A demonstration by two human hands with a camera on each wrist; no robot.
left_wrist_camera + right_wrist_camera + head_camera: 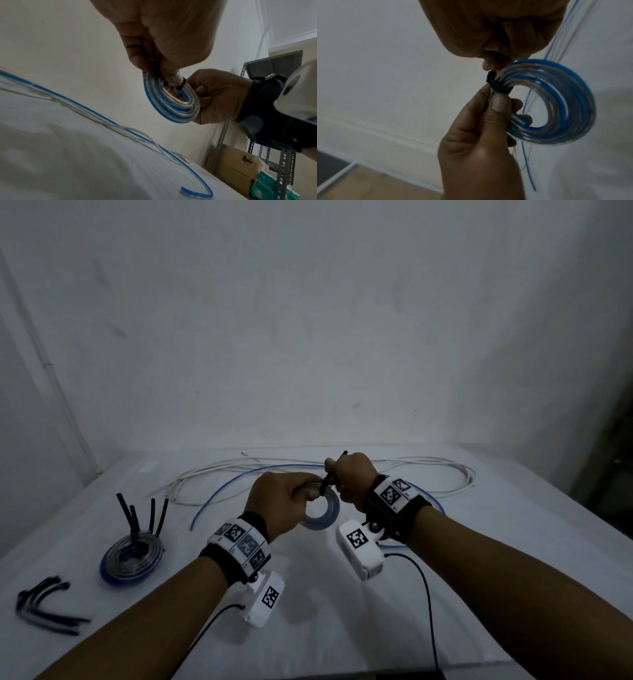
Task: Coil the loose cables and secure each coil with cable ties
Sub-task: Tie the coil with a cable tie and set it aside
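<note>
Your left hand [279, 501] pinches a small coil [325, 513] of blue-and-clear cable above the white worktop [479, 594], thumb on the near face and fingers hooked through its centre. Your right hand [352, 479], just beside it and touching the coil's upper edge, is curled round the tail of a black cable tie [330, 477] whose band wraps one side of the coil, the free end poking up past your knuckles.

From the left wrist, the coil [171, 100] hangs upright between both hands, with the tie's band [181, 84] cinched over its top turn next to your left thumb [171, 75]. From the right wrist, the tie's head [490, 79] sits on the outer rim of the coil [556, 102], your right fingertips [488, 65] directly above it and your left thumb [500, 102] directly below.

Beyond your hands, a loose blue cable [219, 498] and a loose white cable [428, 470] sprawl across the worktop in wide loops. Well to the left of your left hand lies a finished coil [132, 558] with four black tie tails [150, 517] standing up from it. Nearer you and further left, a small heap of spare black ties [44, 606] lies flat. Past your right wrist, a metal shelf rack [281, 162] holding cardboard boxes [236, 166] stands against the wall.
</note>
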